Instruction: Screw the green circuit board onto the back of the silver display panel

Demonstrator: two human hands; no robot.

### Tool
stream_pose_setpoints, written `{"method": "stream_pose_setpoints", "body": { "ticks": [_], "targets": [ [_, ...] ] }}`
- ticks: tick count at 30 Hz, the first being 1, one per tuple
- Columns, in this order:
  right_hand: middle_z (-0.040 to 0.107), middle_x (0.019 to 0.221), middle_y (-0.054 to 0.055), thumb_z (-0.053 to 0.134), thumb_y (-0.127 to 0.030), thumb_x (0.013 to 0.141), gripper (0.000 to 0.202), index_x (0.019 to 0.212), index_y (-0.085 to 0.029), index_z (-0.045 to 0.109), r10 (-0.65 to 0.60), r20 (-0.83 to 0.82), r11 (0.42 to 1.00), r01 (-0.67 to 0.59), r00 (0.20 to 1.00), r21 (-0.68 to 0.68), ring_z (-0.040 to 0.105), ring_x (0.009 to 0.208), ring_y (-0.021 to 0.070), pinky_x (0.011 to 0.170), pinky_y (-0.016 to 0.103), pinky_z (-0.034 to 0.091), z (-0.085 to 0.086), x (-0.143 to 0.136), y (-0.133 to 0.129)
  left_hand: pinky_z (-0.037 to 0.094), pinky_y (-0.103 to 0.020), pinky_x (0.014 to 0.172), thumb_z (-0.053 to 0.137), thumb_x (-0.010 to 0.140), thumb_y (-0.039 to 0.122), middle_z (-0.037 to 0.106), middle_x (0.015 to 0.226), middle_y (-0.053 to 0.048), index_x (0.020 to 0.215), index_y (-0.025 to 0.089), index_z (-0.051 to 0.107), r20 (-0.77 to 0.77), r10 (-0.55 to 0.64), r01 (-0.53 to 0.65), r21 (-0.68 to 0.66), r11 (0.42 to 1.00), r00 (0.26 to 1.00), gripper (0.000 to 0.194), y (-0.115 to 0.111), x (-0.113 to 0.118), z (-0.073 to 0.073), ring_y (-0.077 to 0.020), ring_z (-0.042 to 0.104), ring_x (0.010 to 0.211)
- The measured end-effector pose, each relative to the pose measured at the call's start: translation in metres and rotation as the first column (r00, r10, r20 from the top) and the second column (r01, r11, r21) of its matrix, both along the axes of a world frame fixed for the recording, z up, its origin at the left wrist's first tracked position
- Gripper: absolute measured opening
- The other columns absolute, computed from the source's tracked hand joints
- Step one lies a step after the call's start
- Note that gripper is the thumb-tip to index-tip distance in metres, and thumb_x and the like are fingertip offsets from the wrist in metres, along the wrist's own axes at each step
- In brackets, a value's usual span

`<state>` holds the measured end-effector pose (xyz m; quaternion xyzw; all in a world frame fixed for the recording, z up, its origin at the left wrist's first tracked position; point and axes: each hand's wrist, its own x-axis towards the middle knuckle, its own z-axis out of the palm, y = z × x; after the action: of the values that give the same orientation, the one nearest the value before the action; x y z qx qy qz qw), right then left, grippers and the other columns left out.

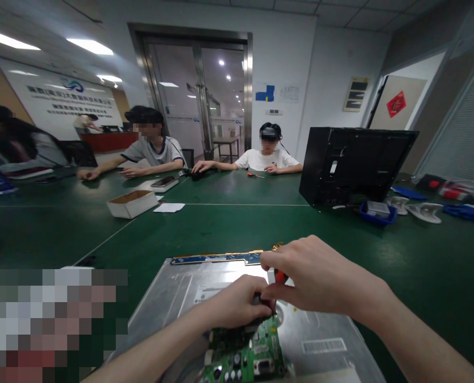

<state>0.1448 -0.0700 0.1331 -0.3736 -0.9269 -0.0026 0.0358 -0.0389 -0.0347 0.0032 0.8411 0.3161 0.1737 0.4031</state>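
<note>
A flat silver metal panel (173,292) lies on the table in front of me, with a blue circuit strip (208,259) along its far edge. On its near part sits a green circuit board (256,351) bearing capacitors and connectors. My right hand (312,276) is closed around the red-and-black handle of a screwdriver (280,276), held above the board's far corner; its tip is hidden. Close beside it, my left hand (240,303) has its fingers pinched together at that same corner. What the left fingers hold is out of sight.
A black monitor housing (352,165) stands at the back right beside a blue tray (378,213). An open white box (132,204) and paper (168,207) lie left of centre. Another screwdriver (253,175) rests near a person (267,157) across the green table (221,226). Other people sit left.
</note>
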Motion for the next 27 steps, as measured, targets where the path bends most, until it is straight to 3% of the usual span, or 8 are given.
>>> {"method": "stream_pose_setpoints", "body": {
  "ticks": [2,5,7,12,16,21,24,27],
  "targets": [
    [0.071,0.073,0.002,0.058,-0.043,0.091,0.023,0.083,-0.022,0.062,-0.042,0.014,0.999,0.041,0.999,0.035,0.062,0.063,0.0162,0.052,0.028,0.019,-0.002,-0.001,0.002,0.048,-0.024,0.073,0.064,0.072,0.006,0.070,0.080,0.001,0.080,0.016,0.070,0.009,-0.011,0.011,-0.023,1.000,1.000,0.014,-0.001,0.000,0.001,-0.0172,0.064,0.077],
    [0.072,0.075,0.002,0.055,-0.034,0.093,0.018,0.085,-0.021,0.064,-0.067,-0.001,0.996,0.067,0.998,0.051,0.063,0.064,0.0160,0.053,0.028,0.020,-0.005,-0.002,0.006,0.048,-0.024,0.073,0.064,0.074,0.006,0.071,0.082,0.000,0.081,0.016,0.071,-0.009,-0.002,0.002,-0.033,0.999,1.000,0.014,-0.002,0.000,0.001,-0.0171,0.064,0.077],
    [0.073,0.080,0.001,0.056,-0.027,0.090,0.009,0.093,-0.022,0.063,-0.038,-0.030,0.999,0.039,0.999,0.010,0.064,0.068,0.0162,0.054,0.027,0.023,-0.005,-0.001,0.009,0.047,-0.024,0.072,0.064,0.074,0.007,0.071,0.081,-0.001,0.081,0.016,0.072,-0.015,0.007,-0.007,-0.023,1.000,1.000,0.014,-0.002,0.000,0.001,-0.0172,0.064,0.077],
    [0.073,0.088,0.001,0.059,-0.022,0.085,0.024,0.108,-0.023,0.058,0.015,-0.065,0.997,-0.020,0.998,-0.077,0.065,0.074,0.0172,0.057,0.026,0.028,0.000,0.004,0.008,0.047,-0.023,0.071,0.064,0.073,0.006,0.069,0.078,0.000,0.080,0.016,0.072,-0.006,0.001,-0.001,-0.009,1.000,1.000,0.014,-0.003,0.000,0.003,-0.0166,0.063,0.075],
    [0.073,0.086,0.001,0.061,-0.031,0.087,0.013,0.096,-0.023,0.061,-0.006,-0.030,1.000,0.006,1.000,-0.010,0.065,0.072,0.0181,0.054,0.027,0.025,0.001,0.004,0.002,0.047,-0.024,0.073,0.064,0.073,0.007,0.070,0.083,-0.001,0.082,0.015,0.071,-0.012,-0.012,0.012,0.017,1.000,1.000,0.014,-0.001,0.000,0.001,-0.0182,0.064,0.079],
    [0.072,0.075,0.002,0.056,-0.040,0.092,0.022,0.081,-0.021,0.061,-0.039,0.041,0.998,0.037,0.998,0.040,0.064,0.064,0.0173,0.050,0.029,0.018,0.000,0.000,-0.001,0.048,-0.025,0.075,0.063,0.072,0.005,0.070,0.083,0.000,0.080,0.016,0.069,0.020,-0.025,0.026,-0.007,1.000,0.999,0.015,0.001,-0.001,-0.002,-0.0183,0.065,0.081],
    [0.073,0.081,0.002,0.054,-0.031,0.092,0.012,0.092,-0.021,0.061,-0.006,0.006,1.000,0.006,1.000,0.004,0.065,0.068,0.0171,0.052,0.028,0.023,0.001,0.001,0.001,0.048,-0.025,0.074,0.064,0.072,0.006,0.069,0.081,0.000,0.080,0.016,0.070,0.021,-0.006,0.007,-0.020,1.000,1.000,0.014,0.001,-0.002,-0.002,-0.0174,0.063,0.078],
    [0.073,0.089,0.001,0.057,-0.025,0.087,0.019,0.105,-0.022,0.057,0.037,-0.055,0.998,-0.040,0.998,-0.054,0.065,0.073,0.0171,0.055,0.027,0.029,0.002,0.004,0.004,0.048,-0.025,0.074,0.064,0.072,0.006,0.070,0.082,0.000,0.081,0.016,0.071,0.016,0.010,-0.009,-0.026,1.000,1.000,0.015,0.000,-0.002,-0.002,-0.0180,0.063,0.079]
  ]
}}
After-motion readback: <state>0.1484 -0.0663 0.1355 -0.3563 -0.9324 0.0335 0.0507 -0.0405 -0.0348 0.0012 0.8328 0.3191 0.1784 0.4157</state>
